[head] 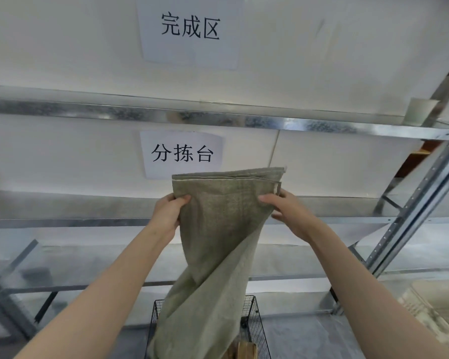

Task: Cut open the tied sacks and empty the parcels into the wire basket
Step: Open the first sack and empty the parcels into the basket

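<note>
Hands up at chest height, both of them on one limp grey-green woven sack point(218, 229). The left hand point(167, 213) pinches the sack's left edge, thumb on the near face and fingers tucked behind the cloth. The right hand point(290, 216) pinches the right edge the same way, thumb in front, with a couple of its lower fingers showing loosely spread past the cloth. The stitched, folded seam stands above the two hands. The rest of the sack hangs down slack and twisted between the bare forearms.

The sack's lower end drops into a black wire basket point(254, 322) on the floor, directly below the hands. Beside the cloth, low in the basket, part of a brown parcel point(246, 349) shows; I cannot tell whether the sack touches it.

Behind stands a galvanised metal shelf rack point(166, 116) against a white wall. A white paper sign with black characters point(189, 29) is fixed above the upper shelf, and a second such sign point(182, 154) is just behind the top of the sack. A white cup point(420, 111) sits at the right end of the upper shelf.
</note>
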`<state>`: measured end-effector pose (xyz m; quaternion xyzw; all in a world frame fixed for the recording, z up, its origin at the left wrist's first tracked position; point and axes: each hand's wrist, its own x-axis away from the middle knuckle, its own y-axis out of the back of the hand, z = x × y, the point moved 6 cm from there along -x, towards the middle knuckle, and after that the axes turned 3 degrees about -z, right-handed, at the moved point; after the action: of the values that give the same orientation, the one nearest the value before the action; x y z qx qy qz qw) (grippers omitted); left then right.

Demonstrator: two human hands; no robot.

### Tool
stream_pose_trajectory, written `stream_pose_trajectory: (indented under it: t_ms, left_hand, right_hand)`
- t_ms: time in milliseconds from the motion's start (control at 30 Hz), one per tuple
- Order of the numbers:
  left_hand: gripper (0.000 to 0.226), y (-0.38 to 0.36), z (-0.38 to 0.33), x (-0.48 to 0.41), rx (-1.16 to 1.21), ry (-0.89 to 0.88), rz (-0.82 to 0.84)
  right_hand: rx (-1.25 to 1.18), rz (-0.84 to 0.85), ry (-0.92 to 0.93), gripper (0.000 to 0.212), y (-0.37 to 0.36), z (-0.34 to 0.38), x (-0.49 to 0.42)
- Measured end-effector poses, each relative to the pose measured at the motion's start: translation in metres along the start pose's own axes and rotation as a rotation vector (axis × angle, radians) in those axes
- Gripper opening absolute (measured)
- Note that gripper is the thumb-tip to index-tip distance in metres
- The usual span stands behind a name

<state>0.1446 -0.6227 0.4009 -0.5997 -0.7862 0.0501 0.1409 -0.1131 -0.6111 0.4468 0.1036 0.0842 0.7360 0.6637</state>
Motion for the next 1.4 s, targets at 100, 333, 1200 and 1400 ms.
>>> stream_pose_trajectory:
  t_ms: [100,333,1200,1400]
  left_hand:
    - [0.008,0.004,-0.016,0.002,-0.100,-0.057,-0.016]
    - [0.010,0.011,-0.074,0.010,-0.604,-0.457,-0.018]
    - [0.048,0.026,-0.062,0.014,-0.709,-0.179,0.297]
    - [0.049,0.033,-0.056,0.004,-1.047,-0.270,0.197]
  right_hand:
    - [0.025,0.098,-0.036,0.033,-0.002,-0.004,0.004]
    - [0.064,-0.159,0.214,0.009,0.002,0.022,-0.001]
    - [-0.069,-0.291,0.158,0.032,-0.013,0.014,-0.019]
    - [0.222,0.024,0.144,0.060,-0.020,0.020,-0.012]
